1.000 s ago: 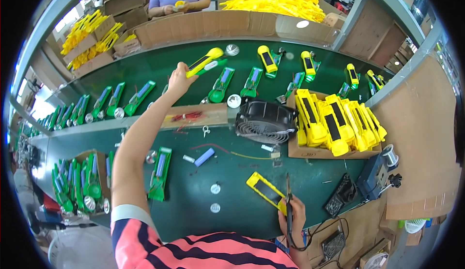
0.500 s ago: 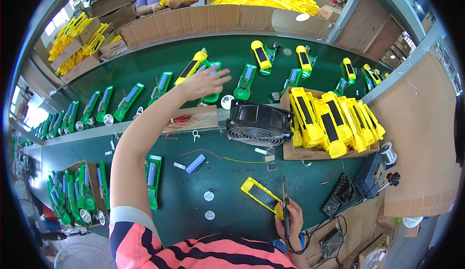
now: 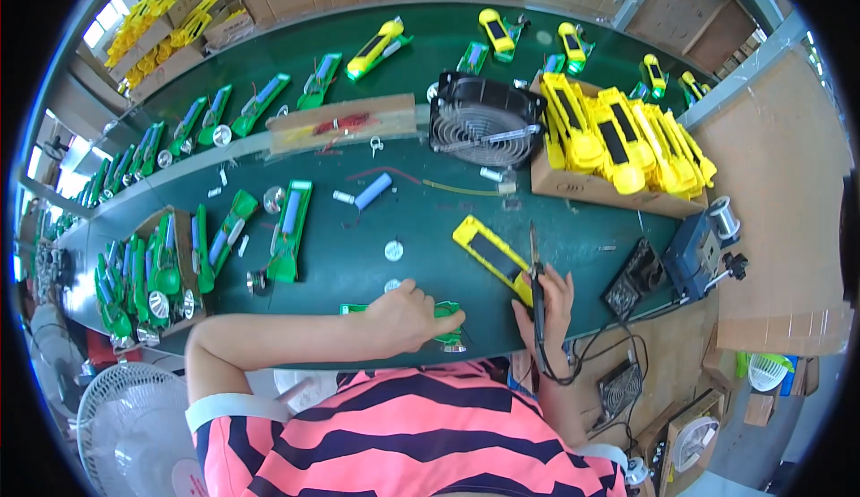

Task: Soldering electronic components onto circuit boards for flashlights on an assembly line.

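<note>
The tabletop (image 3: 430, 255) is dark green; the part (image 3: 443, 311) under the left hand (image 3: 405, 318) is bright green. A yellow casing (image 3: 488, 251) with a dark panel lies beside the right hand (image 3: 548, 304). The shirt (image 3: 421, 434) is pink with navy stripes and a white cuff; the fan (image 3: 486, 121) is black

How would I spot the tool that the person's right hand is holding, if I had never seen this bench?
Start at the round black fan standing mid-bench, then come straight down toward the near edge of the green table. There the right hand grips a thin soldering iron, its tip pointing away from the person beside a yellow shell. It is the only slim dark rod among chunky green and yellow parts.
</note>
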The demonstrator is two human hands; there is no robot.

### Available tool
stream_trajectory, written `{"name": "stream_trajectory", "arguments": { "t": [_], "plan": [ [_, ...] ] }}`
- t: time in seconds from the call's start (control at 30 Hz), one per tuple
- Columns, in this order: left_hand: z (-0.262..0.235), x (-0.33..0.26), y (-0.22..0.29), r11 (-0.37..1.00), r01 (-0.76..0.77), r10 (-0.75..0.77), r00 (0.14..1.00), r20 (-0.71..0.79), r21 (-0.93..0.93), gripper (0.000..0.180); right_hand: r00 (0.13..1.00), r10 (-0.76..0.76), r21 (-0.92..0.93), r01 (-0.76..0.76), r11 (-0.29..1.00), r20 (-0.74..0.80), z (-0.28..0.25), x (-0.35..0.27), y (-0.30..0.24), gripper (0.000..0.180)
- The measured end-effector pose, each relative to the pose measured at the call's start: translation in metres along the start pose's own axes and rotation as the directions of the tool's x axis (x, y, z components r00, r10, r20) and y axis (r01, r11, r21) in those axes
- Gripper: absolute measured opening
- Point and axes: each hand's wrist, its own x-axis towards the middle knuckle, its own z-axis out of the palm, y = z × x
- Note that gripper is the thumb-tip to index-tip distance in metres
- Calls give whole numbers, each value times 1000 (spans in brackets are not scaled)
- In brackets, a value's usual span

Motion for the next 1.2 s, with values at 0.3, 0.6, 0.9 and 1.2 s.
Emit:
{"name": "stream_trajectory", "arguments": {
  "t": [0.3, 0.6, 0.9, 1.2],
  "plan": [
    [13, -18, 10, 348, 96, -494, 864, -95, -933, 4, 987, 152, 148, -158, 976, 45, 12, -7, -6, 25],
    [34, -38, 17, 783, 397, -621, 472, -626, -478, 8, 905, -38, 456, -178, 872, 424, 6, -10, -36, 40],
    [27, -41, -6, 791, 500, -587, 783, -206, -353, 3, 871, 332, 817, -468, 336, 362, 18, -2, -65, 17],
    [27, -35, -4, 758, 544, -611, 785, -100, -360, 4, 702, 413, 678, -697, 232, 580, 30, 17, -62, 12]
  ]
}}
